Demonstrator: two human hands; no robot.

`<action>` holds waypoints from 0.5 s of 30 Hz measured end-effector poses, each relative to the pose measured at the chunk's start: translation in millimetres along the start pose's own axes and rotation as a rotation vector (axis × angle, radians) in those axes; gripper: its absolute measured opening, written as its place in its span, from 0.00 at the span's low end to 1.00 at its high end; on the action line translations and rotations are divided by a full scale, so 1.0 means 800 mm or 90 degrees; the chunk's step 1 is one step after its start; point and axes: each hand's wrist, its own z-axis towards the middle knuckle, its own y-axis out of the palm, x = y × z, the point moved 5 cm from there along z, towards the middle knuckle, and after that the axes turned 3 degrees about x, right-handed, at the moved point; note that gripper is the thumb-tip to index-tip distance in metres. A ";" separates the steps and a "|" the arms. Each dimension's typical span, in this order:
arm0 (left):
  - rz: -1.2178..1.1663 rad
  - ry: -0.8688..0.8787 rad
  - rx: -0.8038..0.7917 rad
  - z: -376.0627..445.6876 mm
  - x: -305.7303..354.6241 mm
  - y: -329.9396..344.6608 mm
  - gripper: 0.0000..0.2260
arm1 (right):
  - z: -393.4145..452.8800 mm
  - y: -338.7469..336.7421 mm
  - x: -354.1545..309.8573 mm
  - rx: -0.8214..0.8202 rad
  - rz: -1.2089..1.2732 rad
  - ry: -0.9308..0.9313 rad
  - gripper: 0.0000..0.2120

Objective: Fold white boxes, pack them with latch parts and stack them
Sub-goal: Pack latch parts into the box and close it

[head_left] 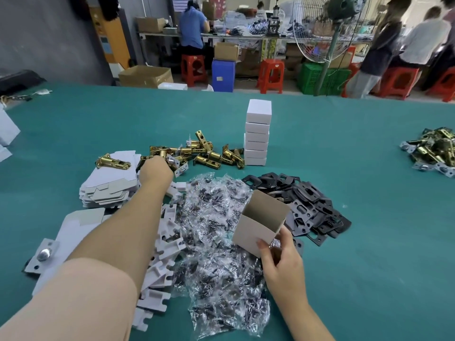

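Observation:
My right hand (280, 262) grips an opened white box (258, 225), its open top facing up over the pile of clear screw bags (216, 232). My left hand (156, 169) reaches out to the heap of brass latch bolts (197, 150), fingers curled down onto one at its near left edge; whether they hold it is hidden. A stack of several closed white boxes (257, 134) stands behind the heap. Flat unfolded box blanks (108, 185) lie at the left, one brass latch (113, 161) on top. Black strike plates (307, 205) lie at the right.
White cardboard inserts (162, 262) lie under my left forearm. A silver faceplate (43, 254) sits near the left edge. Another pile of brass latches (435, 152) lies far right on the green table (369, 242). A standing fan, stools and people are beyond the table.

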 end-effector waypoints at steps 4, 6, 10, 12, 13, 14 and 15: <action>0.017 -0.004 -0.001 0.005 -0.012 0.006 0.04 | 0.000 0.002 0.002 -0.004 -0.006 0.010 0.20; 0.003 0.000 0.011 0.005 -0.012 0.006 0.05 | 0.001 0.002 0.004 -0.003 -0.007 0.019 0.20; -0.059 0.004 0.065 0.004 -0.006 -0.008 0.11 | 0.001 0.002 0.005 -0.001 -0.009 0.034 0.21; -0.105 0.001 0.103 0.006 -0.003 -0.027 0.12 | 0.000 0.001 0.005 0.005 -0.008 0.038 0.21; -0.122 -0.002 0.119 0.007 -0.001 -0.038 0.12 | 0.000 0.000 0.004 0.008 -0.009 0.039 0.22; -0.133 -0.003 0.130 0.008 0.001 -0.048 0.13 | 0.001 -0.001 0.003 0.010 -0.011 0.040 0.24; -0.137 -0.004 0.135 0.009 0.004 -0.059 0.13 | 0.001 -0.001 0.002 0.008 -0.014 0.042 0.26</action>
